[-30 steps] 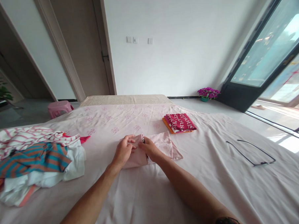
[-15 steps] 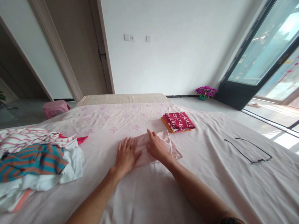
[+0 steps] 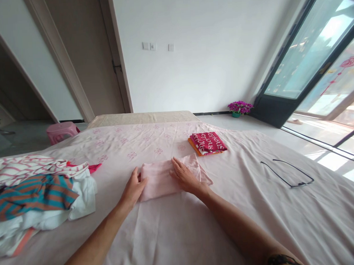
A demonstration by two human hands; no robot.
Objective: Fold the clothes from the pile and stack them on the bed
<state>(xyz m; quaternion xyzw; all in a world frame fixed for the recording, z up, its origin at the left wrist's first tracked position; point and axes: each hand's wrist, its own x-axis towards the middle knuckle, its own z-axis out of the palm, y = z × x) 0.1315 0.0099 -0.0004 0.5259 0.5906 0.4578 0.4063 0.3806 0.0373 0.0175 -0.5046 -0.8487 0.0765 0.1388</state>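
Observation:
A pale pink piece of folded clothing (image 3: 158,181) lies flat on the bed in front of me, its right end looser and uneven. My left hand (image 3: 133,189) is at its left edge, thumb and fingers apart, the thumb touching the cloth; the lower fingers are partly hidden. Flat on top of the right part rests my right hand (image 3: 184,176), fingers stretched out and close together. Just beyond it, to the right, sits a small stack of folded cloth, with a dark red piece with white lettering (image 3: 209,142) over an orange one (image 3: 194,145).
A loose heap of clothes, including a blue-and-brown striped piece (image 3: 35,193), lies at the left of the bed. Black-framed glasses (image 3: 302,183) lie at the right. A pink stool (image 3: 62,129) and purple flowers (image 3: 240,106) stand on the floor beyond the pink bedsheet (image 3: 170,242).
My left hand has slid left off the top of the pink clothing to its left edge. My right hand has flattened in about the same place. The view has shifted slightly.

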